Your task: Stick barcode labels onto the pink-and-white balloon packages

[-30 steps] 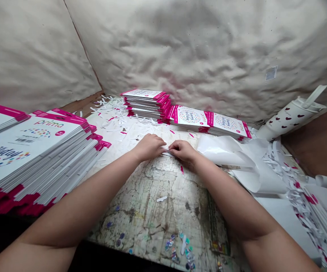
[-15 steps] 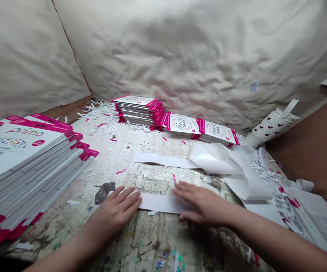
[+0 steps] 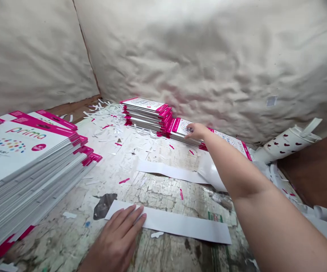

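Observation:
A long white paper strip (image 3: 180,223) lies flat across the worn work surface in front of me. My left hand (image 3: 121,230) rests on its left end, fingers stretched out and pressing it down. Farther back, my right hand (image 3: 199,131) is reaching over a low row of white and pink printed cards (image 3: 182,126). Its thumb and fingers are apart at the card face, and I see nothing held in them. Between the hands and the cards lies a second white strip (image 3: 169,171); my right forearm covers part of the curled glossy sheet (image 3: 209,172) at its right end.
At left stands a large stack of "prima" cards (image 3: 24,139). A taller card stack (image 3: 146,107) is at the back by the paper-covered wall (image 3: 180,60). A white tumbler with hearts (image 3: 288,143) leans at right. Paper scraps (image 3: 124,180) litter the surface.
My right hand has left the near strip and moved forward to the back row of cards. My left hand stays on the strip's left end. The view has shifted slightly.

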`<action>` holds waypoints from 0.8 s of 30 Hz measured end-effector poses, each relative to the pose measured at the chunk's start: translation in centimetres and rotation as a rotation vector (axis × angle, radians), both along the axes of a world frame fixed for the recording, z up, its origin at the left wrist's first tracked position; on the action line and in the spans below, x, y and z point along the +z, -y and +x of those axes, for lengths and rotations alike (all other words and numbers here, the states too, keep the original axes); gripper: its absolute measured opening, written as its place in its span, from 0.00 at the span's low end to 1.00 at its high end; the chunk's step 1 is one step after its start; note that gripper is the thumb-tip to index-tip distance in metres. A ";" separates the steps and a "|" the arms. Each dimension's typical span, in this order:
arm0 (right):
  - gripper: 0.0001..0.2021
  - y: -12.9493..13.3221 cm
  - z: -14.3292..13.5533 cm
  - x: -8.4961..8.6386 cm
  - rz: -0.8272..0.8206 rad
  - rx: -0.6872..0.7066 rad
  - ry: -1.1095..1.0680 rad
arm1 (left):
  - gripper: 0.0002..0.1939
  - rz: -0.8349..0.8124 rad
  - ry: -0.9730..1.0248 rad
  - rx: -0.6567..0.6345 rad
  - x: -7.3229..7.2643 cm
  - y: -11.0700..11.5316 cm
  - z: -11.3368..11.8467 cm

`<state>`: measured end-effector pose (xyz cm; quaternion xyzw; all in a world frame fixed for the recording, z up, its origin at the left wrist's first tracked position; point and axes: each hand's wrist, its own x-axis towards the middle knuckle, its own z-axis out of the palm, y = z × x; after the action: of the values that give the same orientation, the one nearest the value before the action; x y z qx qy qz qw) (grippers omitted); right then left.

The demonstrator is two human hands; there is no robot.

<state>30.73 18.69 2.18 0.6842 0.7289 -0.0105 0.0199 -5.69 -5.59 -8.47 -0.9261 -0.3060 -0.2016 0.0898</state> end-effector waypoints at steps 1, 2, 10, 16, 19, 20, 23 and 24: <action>0.33 -0.1 0.1 -0.1 0.002 0.015 0.012 | 0.26 -0.009 0.004 0.003 0.0 0.0 -0.1; 0.35 -0.1 0.1 -0.1 0.007 0.026 0.026 | 0.26 -0.019 0.006 0.001 -0.1 0.1 -0.1; 0.24 0.3 -0.1 0.2 0.035 0.075 0.130 | 0.26 -0.043 0.017 -0.023 0.2 -0.1 0.1; 0.24 0.3 -0.2 0.2 0.028 0.096 0.159 | 0.26 -0.036 0.028 -0.016 0.1 0.0 0.0; 0.22 0.2 0.0 0.5 0.024 0.122 0.163 | 0.27 -0.046 0.026 -0.012 0.0 0.1 -0.1; 0.21 0.1 0.1 0.6 0.025 0.130 0.162 | 0.27 -0.050 0.024 -0.012 0.0 0.1 0.0; 0.19 0.2 -0.1 0.6 0.043 0.133 0.155 | 0.26 -0.053 0.030 -0.011 0.2 0.0 0.1; 0.19 0.3 -0.3 0.4 0.059 0.123 0.151 | 0.26 -0.052 0.033 -0.010 0.3 0.0 0.2</action>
<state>30.41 18.37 2.57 0.6372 0.7660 0.0640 0.0551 -5.52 -5.55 -8.21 -0.9262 -0.3079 -0.2095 0.0597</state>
